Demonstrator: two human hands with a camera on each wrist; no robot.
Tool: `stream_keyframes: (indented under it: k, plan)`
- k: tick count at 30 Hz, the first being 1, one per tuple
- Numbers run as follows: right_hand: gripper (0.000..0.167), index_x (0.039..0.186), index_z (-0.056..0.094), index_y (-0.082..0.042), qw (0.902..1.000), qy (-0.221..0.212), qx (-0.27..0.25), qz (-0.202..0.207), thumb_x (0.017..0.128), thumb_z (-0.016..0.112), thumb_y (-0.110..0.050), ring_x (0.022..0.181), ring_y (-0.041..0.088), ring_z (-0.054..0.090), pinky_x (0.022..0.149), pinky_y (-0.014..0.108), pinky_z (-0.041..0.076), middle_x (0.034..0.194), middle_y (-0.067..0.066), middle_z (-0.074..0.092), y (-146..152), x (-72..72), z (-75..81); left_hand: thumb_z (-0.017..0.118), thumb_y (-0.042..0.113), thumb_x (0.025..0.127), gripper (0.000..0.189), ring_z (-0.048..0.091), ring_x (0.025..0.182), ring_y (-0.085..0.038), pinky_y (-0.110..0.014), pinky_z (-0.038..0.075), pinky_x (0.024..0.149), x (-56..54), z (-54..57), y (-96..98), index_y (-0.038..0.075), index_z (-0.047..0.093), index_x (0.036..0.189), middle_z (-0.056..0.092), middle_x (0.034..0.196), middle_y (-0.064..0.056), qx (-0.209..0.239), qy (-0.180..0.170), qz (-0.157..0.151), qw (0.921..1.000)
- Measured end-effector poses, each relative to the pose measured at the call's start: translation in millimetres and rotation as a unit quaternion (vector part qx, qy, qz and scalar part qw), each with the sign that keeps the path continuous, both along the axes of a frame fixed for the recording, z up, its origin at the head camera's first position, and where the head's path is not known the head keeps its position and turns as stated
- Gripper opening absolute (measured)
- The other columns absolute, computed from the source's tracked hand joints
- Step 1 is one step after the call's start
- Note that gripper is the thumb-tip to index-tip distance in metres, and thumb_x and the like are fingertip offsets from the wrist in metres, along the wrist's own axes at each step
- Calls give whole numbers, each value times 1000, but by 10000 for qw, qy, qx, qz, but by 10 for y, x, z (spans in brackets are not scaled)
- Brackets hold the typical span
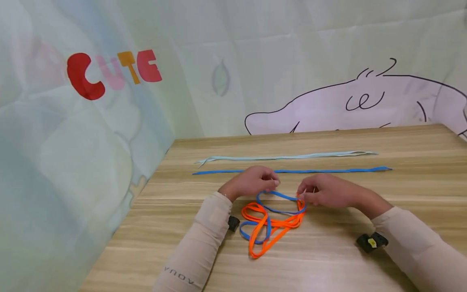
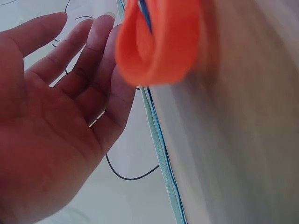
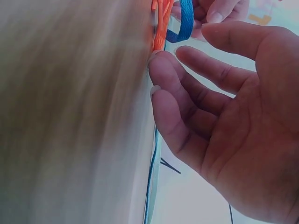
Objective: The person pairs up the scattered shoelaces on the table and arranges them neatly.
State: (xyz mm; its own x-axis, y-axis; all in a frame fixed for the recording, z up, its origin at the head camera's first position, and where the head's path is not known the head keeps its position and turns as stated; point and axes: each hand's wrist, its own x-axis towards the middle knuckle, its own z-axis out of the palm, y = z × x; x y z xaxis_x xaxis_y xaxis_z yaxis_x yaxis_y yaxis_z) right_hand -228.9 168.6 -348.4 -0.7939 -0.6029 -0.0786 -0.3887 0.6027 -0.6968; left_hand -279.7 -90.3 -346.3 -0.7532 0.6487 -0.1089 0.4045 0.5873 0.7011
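Observation:
A bundle of flat orange lace [image 1: 279, 223] lies looped on the table, entwined with a blue lace [image 3: 186, 18]. My left hand [image 1: 252, 181] hovers at the bundle's upper left, beside the blue loop. Its fingers are loosely bent with nothing between them, as the left wrist view shows. At the upper right of the bundle is my right hand [image 1: 330, 190], its fingertips at the orange strands. In the right wrist view its thumb stands apart from the relaxed fingers, and they pinch nothing. Whether those fingertips touch the lace, I cannot tell.
Beyond the hands, a straight blue lace [image 1: 328, 171] and a pale blue lace [image 1: 251, 158] lie side by side across the wooden table [image 1: 164, 219]. A printed cloth backdrop [image 1: 197, 89] rises behind the table and along its left side.

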Motion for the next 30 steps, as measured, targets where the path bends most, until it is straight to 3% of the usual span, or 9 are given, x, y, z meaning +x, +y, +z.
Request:
stream_keyframes:
  k: [7, 12, 18, 23, 30]
  plan:
    - [16, 104, 72, -12, 9996, 216, 111, 139, 96, 69, -25, 76, 14, 58, 66, 30, 50, 87, -6, 66, -17, 6, -40, 59, 23, 102, 22, 64, 89, -22, -30, 52, 78, 29, 27, -18, 9, 69, 115, 69, 97, -1, -180, -130, -73, 9997]
    - [17, 102, 73, -11, 9989, 292, 258, 258, 94, 71, -26, 77, 13, 58, 69, 30, 51, 85, -8, 65, -56, 10, -41, 60, 23, 101, 24, 64, 92, -19, -31, 52, 81, 32, 61, -58, 8, 69, 118, 68, 99, 2, -273, 25, 128, 9995]
    - [4, 94, 71, -13, 9988, 160, 318, 349, 90, 73, -13, 73, 13, 57, 68, 29, 51, 79, -8, 64, -86, 9, -65, 69, 23, 95, 15, 61, 88, -16, -30, 51, 77, 49, 53, -90, 13, 68, 107, 67, 98, 3, -823, 108, 312, 9961]
    - [9, 95, 70, -12, 9986, 82, 297, 430, 89, 73, -7, 71, 13, 56, 66, 28, 50, 77, -7, 62, -89, 18, -78, 75, 22, 91, 13, 60, 86, -16, -31, 51, 76, 68, 24, -97, 15, 66, 99, 66, 95, 2, -1302, -29, 152, 9914]
    - [10, 91, 69, -13, 9976, 25, 185, 662, 88, 69, -3, 72, 11, 58, 68, 27, 52, 79, -8, 64, -56, 26, -87, 76, 15, 89, 11, 55, 72, -14, -27, 46, 66, 88, 13, -72, 15, 66, 86, 63, 79, 3, -1453, -66, -38, 9894]
